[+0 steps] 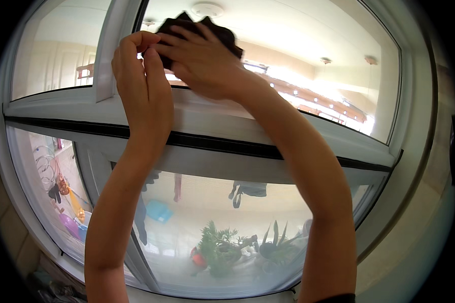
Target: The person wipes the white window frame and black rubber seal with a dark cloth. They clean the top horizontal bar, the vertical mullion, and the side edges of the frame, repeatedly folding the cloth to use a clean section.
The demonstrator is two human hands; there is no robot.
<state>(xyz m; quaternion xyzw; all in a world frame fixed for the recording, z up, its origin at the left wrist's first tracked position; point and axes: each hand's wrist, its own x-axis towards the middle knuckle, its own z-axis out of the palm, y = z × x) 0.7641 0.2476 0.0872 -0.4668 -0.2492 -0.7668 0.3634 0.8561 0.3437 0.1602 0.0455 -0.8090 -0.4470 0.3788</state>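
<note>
Spread over a dark cloth (222,34), my right hand (208,64) presses it against the upper window pane (349,41). The cloth's ruffled edge sticks out above and to the right of the fingers, slightly blurred. My left hand (144,79) is raised beside it, with its bent index finger and thumb at the cloth's left edge. Whether these fingertips pinch the cloth cannot be made out. Both forearms reach up across the white window frame (212,104) and the black strip (220,146) running along it.
A lower sliding pane (197,204) shows potted plants (220,246), a blue item (159,211) and hanging clothes (252,188) beyond the glass. At the left, hanging goods (70,193) show through another pane. A tiled wall (9,216) borders the frame.
</note>
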